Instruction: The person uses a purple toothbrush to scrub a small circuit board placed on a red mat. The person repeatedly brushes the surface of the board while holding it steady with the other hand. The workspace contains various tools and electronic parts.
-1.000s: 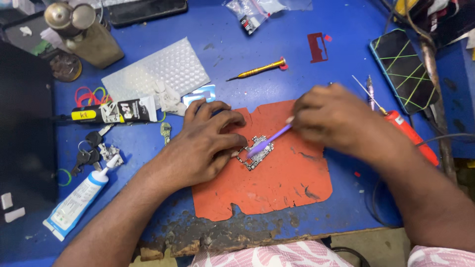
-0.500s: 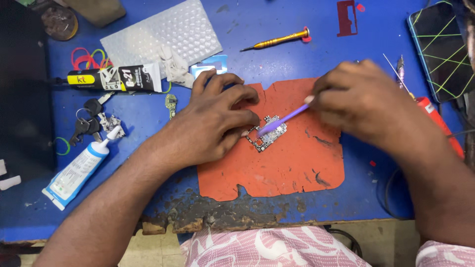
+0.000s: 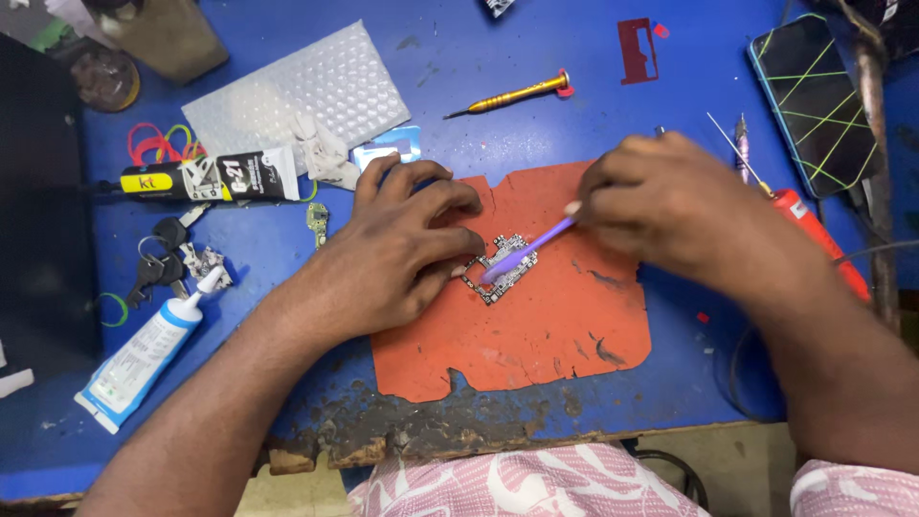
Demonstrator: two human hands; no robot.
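A small phone circuit board lies on an orange mat on the blue table. My left hand rests on the mat with its fingertips pinning the board's left edge. My right hand grips a thin purple brush whose tip touches the top of the board.
Left of the mat lie a black glue tube, a white tube, keys, bubble wrap and rubber bands. A yellow screwdriver lies behind the mat. A phone and a red-handled tool sit at the right.
The view has shifted slightly. My right hand has moved the brush tip a little across the board, while my left hand keeps holding the board in place.
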